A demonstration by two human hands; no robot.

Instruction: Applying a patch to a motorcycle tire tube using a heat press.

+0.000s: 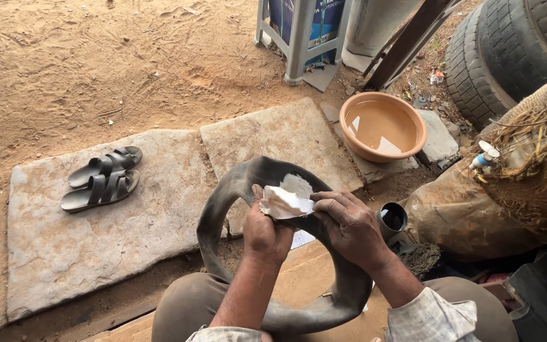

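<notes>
Left hand: the left hand (266, 233) rises from the lap, wrist bent back, fingers curled shut on the near edge of the paper (284, 204).
Right hand: the right hand (347, 223) comes in from four o'clock, knuckles up, palm down, fingers folded over the paper's right end and pressing onto the tube (223, 209) (the thumb is hidden under the hand).
Paper: a crumpled white-and-tan sheet, held between both hands at the top of the tube's loop, about centre of view.
Tube: a black rubber inner tube, standing as a ring across the person's knees; a white patch (297, 184) sits on its upper curve, just at twelve o'clock from the paper.
Can: a small round can (392, 218), mouth open, just at three o'clock from the right hand.
Basin: an orange basin (382, 126) of muddy water, at one o'clock from the hands, on a stone slab (286, 136).
Sandals: a pair of dark sandals (101, 178) on the left slab, at nine o'clock, well apart from the hands.
Stand: a grey frame with a blue panel (299, 28) at twelve o'clock (lettering not read).
Tyres: stacked tyres (508, 50) at two o'clock.
Scrap: a white slip (301, 239) lies inside the ring, below the hands.
</notes>
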